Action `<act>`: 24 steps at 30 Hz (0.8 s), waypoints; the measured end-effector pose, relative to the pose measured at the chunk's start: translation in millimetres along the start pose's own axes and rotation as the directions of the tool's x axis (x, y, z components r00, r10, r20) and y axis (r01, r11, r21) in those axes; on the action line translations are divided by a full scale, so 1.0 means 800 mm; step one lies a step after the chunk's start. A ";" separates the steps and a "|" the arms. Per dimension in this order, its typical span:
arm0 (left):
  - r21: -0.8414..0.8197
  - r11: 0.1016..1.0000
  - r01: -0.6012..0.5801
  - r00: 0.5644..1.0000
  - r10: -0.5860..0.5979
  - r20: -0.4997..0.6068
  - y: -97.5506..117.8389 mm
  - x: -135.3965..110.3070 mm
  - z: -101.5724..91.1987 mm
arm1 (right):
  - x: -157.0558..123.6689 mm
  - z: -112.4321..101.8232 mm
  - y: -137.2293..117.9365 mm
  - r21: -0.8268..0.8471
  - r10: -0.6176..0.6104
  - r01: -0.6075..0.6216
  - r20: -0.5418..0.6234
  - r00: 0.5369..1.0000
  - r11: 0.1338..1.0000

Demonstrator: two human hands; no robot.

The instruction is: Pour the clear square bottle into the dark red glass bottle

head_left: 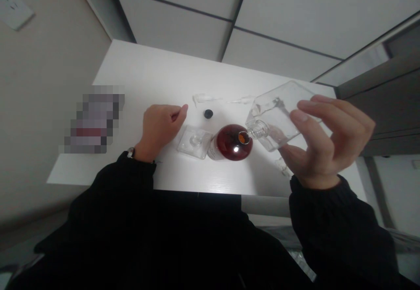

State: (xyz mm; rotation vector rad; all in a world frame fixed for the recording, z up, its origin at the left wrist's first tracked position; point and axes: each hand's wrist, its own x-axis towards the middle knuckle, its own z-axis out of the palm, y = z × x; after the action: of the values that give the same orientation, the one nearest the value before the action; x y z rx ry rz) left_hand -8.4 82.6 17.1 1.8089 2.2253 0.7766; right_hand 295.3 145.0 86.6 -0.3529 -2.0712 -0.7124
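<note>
- Right hand [324, 143] found grasping one clear square glass bottle [275, 117], tilted neck-down; contents not made out.
- Its neck is held at the mouth of one round dark-red bottle [231, 143]; contact not determinable. Orange seen at that mouth; red glass or red contents cannot be told.
- Left hand [159, 126] curled, nearest one square clear glass piece [193, 141]; any grip cannot be told.
- One clear item [284, 167] partly hidden behind the right hand.
- On the white table [138, 71]: one black cap [208, 113]; two clear slender pieces [205, 98], unidentified.
- One pixelated object [93, 119], unidentifiable, lies further left.
</note>
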 end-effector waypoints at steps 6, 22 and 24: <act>-0.010 1.000 -0.004 1.000 0.004 -0.007 0.001 0.000 0.000 | 0.000 0.002 0.000 -0.013 -0.002 0.002 -0.012 1.000 1.000; -0.011 1.000 0.000 1.000 0.000 -0.012 -0.001 0.001 0.002 | -0.001 -0.001 0.000 0.000 0.026 -0.026 0.014 1.000 1.000; -0.007 1.000 0.000 1.000 0.000 -0.009 -0.001 0.001 0.002 | -0.002 -0.001 0.000 0.018 0.023 -0.023 0.003 1.000 1.000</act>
State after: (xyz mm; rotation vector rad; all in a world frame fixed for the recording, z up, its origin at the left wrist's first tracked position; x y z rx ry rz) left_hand -8.5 83.6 15.7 1.8060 2.2251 0.7925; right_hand 296.7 144.7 86.0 -0.3671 -2.0718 -0.6798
